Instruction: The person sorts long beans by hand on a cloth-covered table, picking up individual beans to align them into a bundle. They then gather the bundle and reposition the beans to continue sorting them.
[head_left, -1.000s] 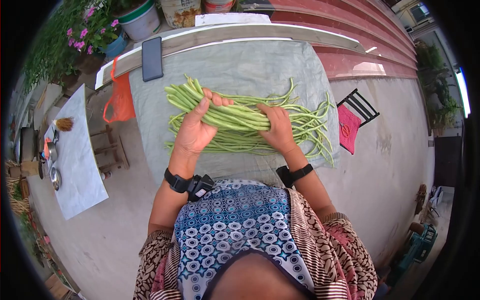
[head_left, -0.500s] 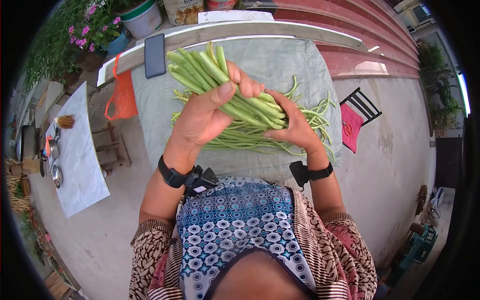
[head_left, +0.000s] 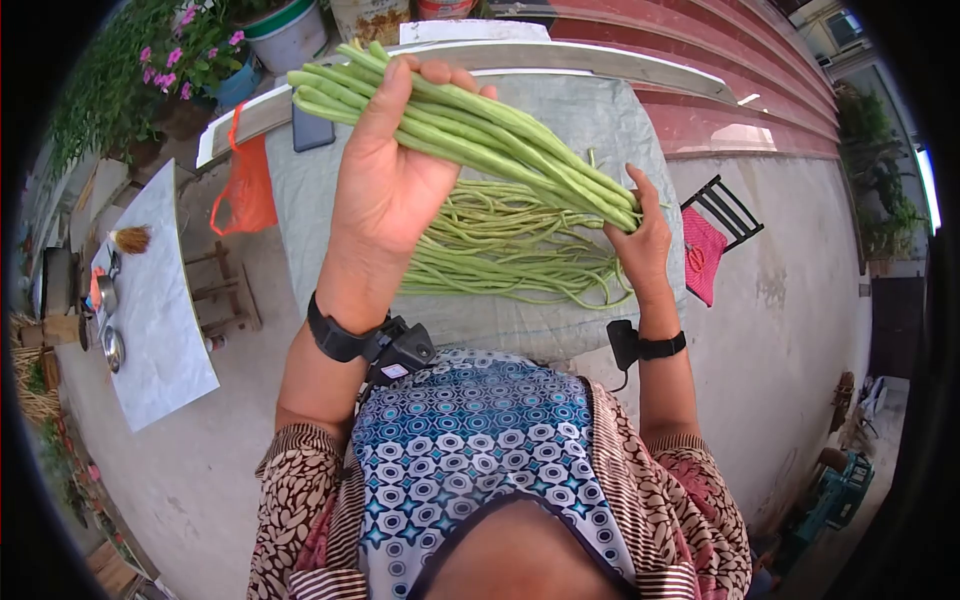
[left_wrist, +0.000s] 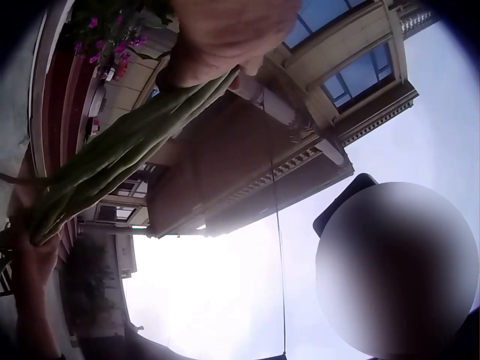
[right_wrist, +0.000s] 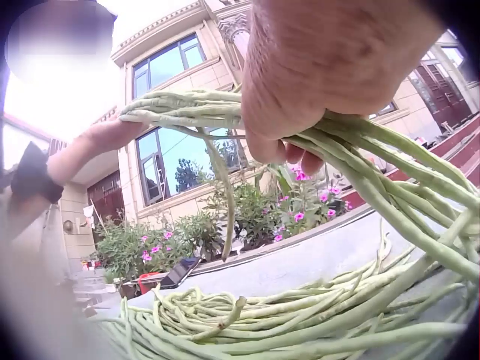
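In the head view a thick bundle of long green beans (head_left: pixel 510 140) is held up above the table. My left hand (head_left: pixel 395 175) grips it near its thick upper-left end, thumb across the beans. At the bundle's lower-right end is my right hand (head_left: pixel 645 235), its index finger pointing up. The right wrist view shows my right hand (right_wrist: pixel 330 75) with fingers curled round the beans, which trail past it to the right. More beans (head_left: pixel 500 240) lie spread on the cloth-covered table (head_left: pixel 480 325) below. The left wrist view has my left hand (left_wrist: pixel 229 37) round the bundle (left_wrist: pixel 127 146).
A phone (head_left: pixel 312 132), partly covered by the bundle, and an orange bag (head_left: pixel 250 185) are at the table's left edge. Flowerpots (head_left: pixel 285 35) stand beyond. A second table (head_left: pixel 160 320) is at left, a black rack with a pink cloth (head_left: pixel 705 255) at right.
My left hand has lifted the bundle up and to the left, off the other beans. My right hand has slid along it to the right, towards the lower end.
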